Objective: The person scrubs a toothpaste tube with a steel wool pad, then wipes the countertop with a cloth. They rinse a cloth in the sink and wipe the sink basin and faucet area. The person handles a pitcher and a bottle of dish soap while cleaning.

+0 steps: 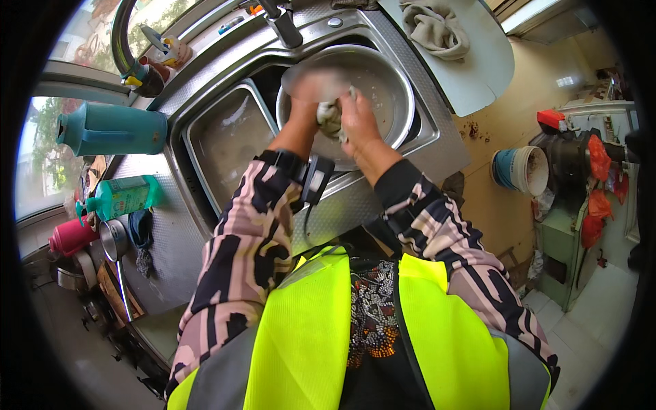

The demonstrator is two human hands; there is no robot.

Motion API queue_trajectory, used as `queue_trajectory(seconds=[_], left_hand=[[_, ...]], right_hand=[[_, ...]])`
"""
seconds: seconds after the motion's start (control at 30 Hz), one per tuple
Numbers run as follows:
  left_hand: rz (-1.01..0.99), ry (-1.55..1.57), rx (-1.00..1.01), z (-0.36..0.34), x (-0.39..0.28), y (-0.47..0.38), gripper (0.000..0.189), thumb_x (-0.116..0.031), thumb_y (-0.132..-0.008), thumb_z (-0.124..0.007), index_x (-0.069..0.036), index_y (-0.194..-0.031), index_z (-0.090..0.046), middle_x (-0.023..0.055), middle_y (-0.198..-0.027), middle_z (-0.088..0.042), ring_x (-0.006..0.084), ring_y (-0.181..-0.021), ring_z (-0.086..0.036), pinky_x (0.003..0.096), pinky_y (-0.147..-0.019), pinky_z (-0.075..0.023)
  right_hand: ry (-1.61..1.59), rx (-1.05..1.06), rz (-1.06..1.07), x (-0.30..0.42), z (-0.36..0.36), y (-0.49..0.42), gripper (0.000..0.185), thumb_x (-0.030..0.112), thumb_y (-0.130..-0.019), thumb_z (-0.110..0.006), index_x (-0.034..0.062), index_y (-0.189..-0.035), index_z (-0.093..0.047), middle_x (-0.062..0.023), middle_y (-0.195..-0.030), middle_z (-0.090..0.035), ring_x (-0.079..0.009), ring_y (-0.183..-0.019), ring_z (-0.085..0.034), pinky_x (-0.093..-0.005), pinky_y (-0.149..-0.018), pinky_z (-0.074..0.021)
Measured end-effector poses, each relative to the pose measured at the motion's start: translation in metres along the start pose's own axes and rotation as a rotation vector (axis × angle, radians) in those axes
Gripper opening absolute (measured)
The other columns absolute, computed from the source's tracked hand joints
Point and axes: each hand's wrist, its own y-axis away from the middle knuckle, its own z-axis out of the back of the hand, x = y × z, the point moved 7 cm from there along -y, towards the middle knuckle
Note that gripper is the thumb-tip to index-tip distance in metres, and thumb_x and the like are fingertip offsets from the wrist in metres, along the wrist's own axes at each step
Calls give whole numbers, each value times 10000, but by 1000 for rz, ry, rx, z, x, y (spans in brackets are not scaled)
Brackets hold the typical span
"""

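My right hand point(360, 119) grips a wet, bunched pale cloth point(330, 118) above a round metal basin point(402, 97). On the cloth's other side, my left hand point(306, 100) is closed against it; a blur covers its fingers. Shallow water lies in the basin, which sits in the right bowl of a stainless steel sink point(328, 218). A rectangular metal tub point(254, 95), also holding water, stands in the left bowl.
Behind the basin rises a faucet point(287, 32). At left are a teal thermos jug point(115, 128), a green pump bottle point(128, 197) and a metal ladle point(114, 241). Another cloth point(441, 33) rests on a pale board point(482, 66). A white bucket point(528, 169) stands at right.
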Motion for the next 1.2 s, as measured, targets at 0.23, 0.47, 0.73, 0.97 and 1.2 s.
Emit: queue_trajectory(seconds=[0.23,0.47,0.73,0.97,1.2], left_hand=[[-489,62,-509,-9,12,31,184,-195,-765,-695,-97,-919,-667,133,-916,-642,321,-864,-623,370,-756,-494],[-608,-165,-442,10,-13,8,197,-252,-731,-717,-93,-830,-657,136,-863,-628,306,-778,-613,391,-655,-495],[-475,-316,-438,-26,17,16,261,-304,-839,-590,-50,-846,-652,170,-814,-655,371,-823,-626,439,-695,-491],[-408,-155,-354,-35,1,37,302,-126,-739,-680,-57,-998,-542,152,-1029,-539,370,-930,-536,447,-796,-438],[-283,188,-702,32,2,24,285,-357,-749,-684,-101,-871,-655,174,-901,-617,373,-884,-588,437,-777,-472]], right_hand=[[-40,-2,-135,-3,20,-34,247,355,-926,-554,109,-927,-579,-39,-804,-583,-174,-695,-579,-328,-670,-497],[-360,315,-448,-16,-4,13,502,545,-917,-484,148,-1226,-477,-84,-1097,-564,-248,-895,-589,-419,-743,-513],[-158,-20,-158,-36,34,-18,310,338,-960,-516,67,-1101,-567,-80,-1022,-621,-205,-920,-608,-356,-840,-491],[166,-54,-69,-18,63,-55,387,431,-928,-530,52,-899,-600,-31,-809,-588,-143,-708,-566,-299,-662,-473],[-109,269,-389,-30,4,3,419,407,-967,-453,119,-1269,-487,-62,-1212,-551,-196,-1093,-551,-383,-901,-479]])
